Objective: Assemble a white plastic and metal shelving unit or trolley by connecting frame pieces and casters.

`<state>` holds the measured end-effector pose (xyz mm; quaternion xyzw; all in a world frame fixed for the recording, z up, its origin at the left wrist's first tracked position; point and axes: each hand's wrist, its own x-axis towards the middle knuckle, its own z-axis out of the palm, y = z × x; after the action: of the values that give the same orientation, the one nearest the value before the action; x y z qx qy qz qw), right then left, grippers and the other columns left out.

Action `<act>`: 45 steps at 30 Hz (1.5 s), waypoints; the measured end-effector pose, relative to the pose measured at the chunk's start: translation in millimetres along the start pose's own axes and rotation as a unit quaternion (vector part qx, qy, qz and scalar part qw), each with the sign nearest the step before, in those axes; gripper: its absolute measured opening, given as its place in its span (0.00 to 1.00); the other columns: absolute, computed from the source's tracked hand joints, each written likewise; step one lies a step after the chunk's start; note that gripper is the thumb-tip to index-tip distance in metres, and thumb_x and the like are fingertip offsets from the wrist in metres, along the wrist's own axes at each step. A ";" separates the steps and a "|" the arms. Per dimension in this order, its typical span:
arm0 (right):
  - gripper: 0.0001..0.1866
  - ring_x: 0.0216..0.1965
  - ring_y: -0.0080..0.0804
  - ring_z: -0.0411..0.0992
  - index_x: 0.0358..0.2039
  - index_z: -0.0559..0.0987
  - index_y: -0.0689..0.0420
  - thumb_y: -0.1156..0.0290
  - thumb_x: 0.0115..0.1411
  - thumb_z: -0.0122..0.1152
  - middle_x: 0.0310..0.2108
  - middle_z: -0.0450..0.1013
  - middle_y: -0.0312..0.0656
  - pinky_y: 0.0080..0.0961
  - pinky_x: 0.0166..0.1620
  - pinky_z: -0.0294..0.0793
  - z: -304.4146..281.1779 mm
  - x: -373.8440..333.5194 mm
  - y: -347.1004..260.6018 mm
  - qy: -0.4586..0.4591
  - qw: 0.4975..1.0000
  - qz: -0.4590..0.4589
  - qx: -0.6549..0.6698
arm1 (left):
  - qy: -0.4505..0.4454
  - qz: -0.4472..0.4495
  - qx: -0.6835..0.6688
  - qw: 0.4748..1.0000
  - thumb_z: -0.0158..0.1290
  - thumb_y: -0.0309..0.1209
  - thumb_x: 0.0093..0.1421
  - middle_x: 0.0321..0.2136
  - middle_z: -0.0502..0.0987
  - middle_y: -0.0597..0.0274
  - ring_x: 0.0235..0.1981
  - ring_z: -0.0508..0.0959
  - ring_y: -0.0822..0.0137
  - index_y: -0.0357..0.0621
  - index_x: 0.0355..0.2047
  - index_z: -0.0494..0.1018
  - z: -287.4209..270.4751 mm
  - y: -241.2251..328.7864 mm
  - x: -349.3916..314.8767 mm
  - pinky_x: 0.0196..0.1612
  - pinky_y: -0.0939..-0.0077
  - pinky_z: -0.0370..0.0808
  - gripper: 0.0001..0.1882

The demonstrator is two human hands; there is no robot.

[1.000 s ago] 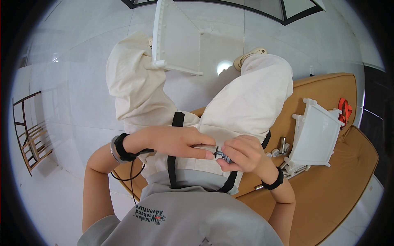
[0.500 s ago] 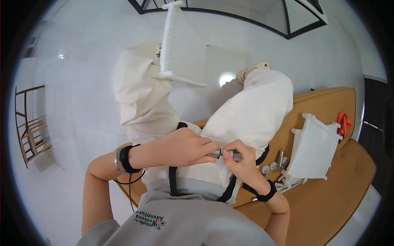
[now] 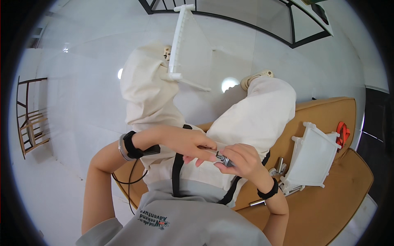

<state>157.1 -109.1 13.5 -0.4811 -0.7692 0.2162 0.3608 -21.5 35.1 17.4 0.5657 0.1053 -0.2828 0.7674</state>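
Over my lap I hold a short silvery metal tube (image 3: 225, 159) with a dark ring around it. My right hand (image 3: 245, 160) is closed around its right part, thumb and fingers wrapped on it. My left hand (image 3: 186, 144) pinches the other end, and its fingers hide much of that end. To the right of my right hand, on the brown seat, lie several metal tubes, among them one upright tube (image 3: 280, 165) and one lying tube (image 3: 258, 202) near my right wrist.
A white plastic rack panel (image 3: 312, 155) with corner sockets lies on the brown seat (image 3: 328, 209), beside a red strap (image 3: 343, 134). Another white panel (image 3: 192, 49) stands against my left leg. Beyond it is a black-framed glass table (image 3: 254, 26); a wooden rack (image 3: 32, 119) is far left.
My right hand has turned and now wraps the tube more fully, tilting it down to the right. The left hand's fingers have spread and shifted. The view has moved slightly.
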 end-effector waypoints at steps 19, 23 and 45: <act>0.11 0.15 0.32 0.66 0.23 0.73 0.59 0.75 0.39 0.66 0.20 0.68 0.38 0.24 0.17 0.66 10.5 -15.1 -4.9 0.034 0.999 0.017 0.005 | 0.063 0.110 0.158 0.979 0.46 0.43 0.64 0.21 0.71 0.51 0.21 0.69 0.55 0.40 0.38 0.67 18.0 -2.2 -3.9 0.27 0.66 0.65 0.16; 0.09 0.15 0.34 0.66 0.24 0.74 0.60 0.76 0.42 0.65 0.18 0.68 0.39 0.25 0.18 0.67 13.0 -16.9 -8.5 0.038 0.991 0.110 0.071 | 0.146 0.140 0.259 0.944 0.48 0.43 0.63 0.22 0.73 0.51 0.24 0.74 0.49 0.43 0.39 0.66 26.7 -10.4 -2.0 0.26 0.60 0.68 0.16; 0.18 0.20 0.32 0.69 0.30 0.74 0.60 0.66 0.43 0.72 0.24 0.70 0.38 0.24 0.23 0.69 -6.2 -5.6 -10.5 -0.012 1.000 0.001 -0.009 | -0.041 -0.017 -0.023 0.999 0.44 0.50 0.65 0.20 0.67 0.66 0.23 0.67 0.73 0.40 0.33 0.68 8.7 -8.6 -0.4 0.27 0.74 0.63 0.22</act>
<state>157.3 -118.9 22.7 -0.4824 -0.7750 0.2151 0.3469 -28.0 25.5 13.5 0.5339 0.0893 -0.3162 0.7791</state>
